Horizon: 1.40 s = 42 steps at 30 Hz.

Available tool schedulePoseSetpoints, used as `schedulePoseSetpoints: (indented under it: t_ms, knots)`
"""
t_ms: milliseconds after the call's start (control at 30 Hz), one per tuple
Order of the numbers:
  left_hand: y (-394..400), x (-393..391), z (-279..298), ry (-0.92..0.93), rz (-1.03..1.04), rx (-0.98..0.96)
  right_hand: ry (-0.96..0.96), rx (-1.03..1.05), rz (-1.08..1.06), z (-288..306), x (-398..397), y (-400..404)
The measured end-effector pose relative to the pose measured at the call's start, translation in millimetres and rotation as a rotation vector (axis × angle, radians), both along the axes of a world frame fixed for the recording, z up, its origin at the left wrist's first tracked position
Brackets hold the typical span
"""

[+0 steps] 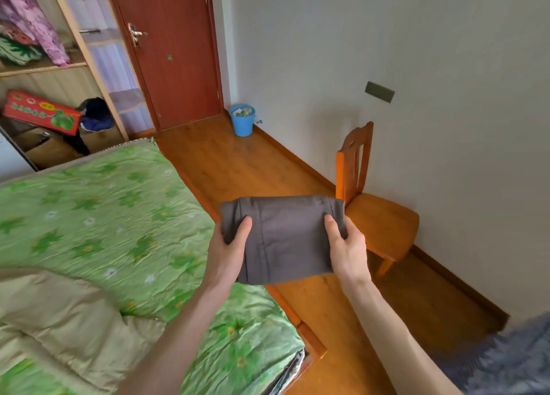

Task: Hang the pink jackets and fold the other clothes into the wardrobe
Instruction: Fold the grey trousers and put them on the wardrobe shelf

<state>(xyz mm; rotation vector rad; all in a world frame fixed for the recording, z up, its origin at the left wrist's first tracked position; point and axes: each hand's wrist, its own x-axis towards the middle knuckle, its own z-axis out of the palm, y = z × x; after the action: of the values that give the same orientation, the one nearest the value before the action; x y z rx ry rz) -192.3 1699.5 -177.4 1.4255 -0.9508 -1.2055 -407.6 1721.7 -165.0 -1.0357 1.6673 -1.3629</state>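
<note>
1. Both hands carry one folded grey garment (pixel 285 240): the left hand (pixel 229 252) grips its left edge with the thumb on top, and the right hand (pixel 346 246) pinches its right edge the same way.
2. That garment is held in the air, over the bed's (pixel 98 216) wooden corner and the floor, clear of both.
3. Folding looks finished; the step in hand seems to be carrying the bundle to storage.
4. The wardrobe (pixel 86 52) stands open at far left, well apart from the hands, past the foot of the bed.
5. Next move, as I judge it: turn left, keep the fold flat and pinched, and pick a shelf with bare room, since the visible ones already hold bedding, a red box (pixel 41 112) and dark clothes.
</note>
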Motion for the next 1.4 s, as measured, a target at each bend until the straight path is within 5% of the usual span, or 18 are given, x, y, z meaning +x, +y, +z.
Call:
schedulePoseSetpoints:
  t_ms: [400,700,967,1400]
  knots:
    - [-83,-126,14,-0.005,-0.032,-0.044,-0.136,0.035,-0.075,24,-125,-83]
    - [-218,-179,9,0.007,0.036,-0.091,-0.048,0.109,-0.015,13,-182,-245]
    - [-338,-186,23,-0.052,0.173,-0.093,0.117,0.136,0.119,8,-187,-402]
    - [-454,-165,34,-0.086,0.402,-0.113,-0.059,0.112,0.412,14,-149,-575]
